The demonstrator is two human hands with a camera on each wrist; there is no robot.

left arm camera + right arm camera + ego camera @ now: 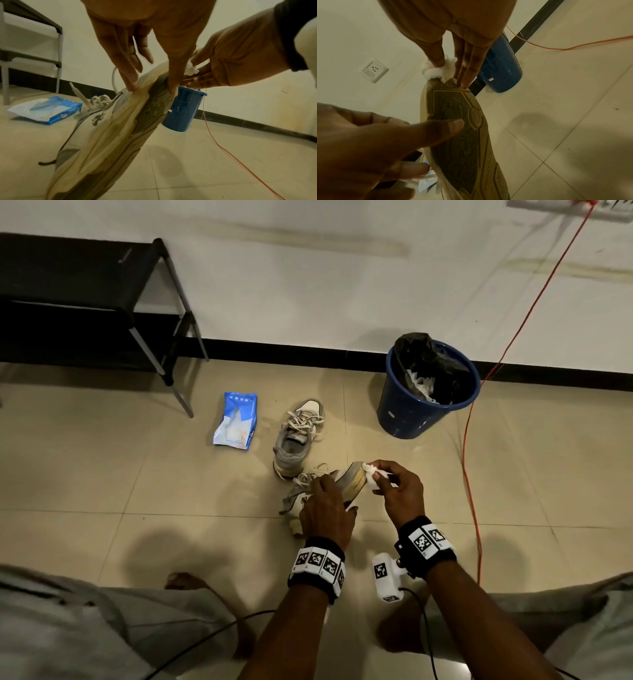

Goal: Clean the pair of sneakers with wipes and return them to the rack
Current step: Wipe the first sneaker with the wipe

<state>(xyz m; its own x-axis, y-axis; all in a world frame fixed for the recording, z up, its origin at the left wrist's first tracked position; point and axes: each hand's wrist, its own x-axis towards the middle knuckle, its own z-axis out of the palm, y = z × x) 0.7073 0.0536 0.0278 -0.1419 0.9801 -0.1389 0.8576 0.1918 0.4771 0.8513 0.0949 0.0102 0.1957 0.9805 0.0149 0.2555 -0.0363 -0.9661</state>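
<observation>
Head view showed the left hand (325, 508) gripping a worn grey sneaker (109, 135), tilted sole-up above the tiled floor (102, 474), thumb on its grooved, yellowed rubber tread. The right hand (399, 491) pinched a crumpled white wipe (439, 70) against the sole's tip. Its laced mate (297, 436) stood on the floor beside a soft blue wipes pack (236, 422), lettering unreadable, near a blue plastic bucket (411, 409) and black rack (85, 296).
</observation>
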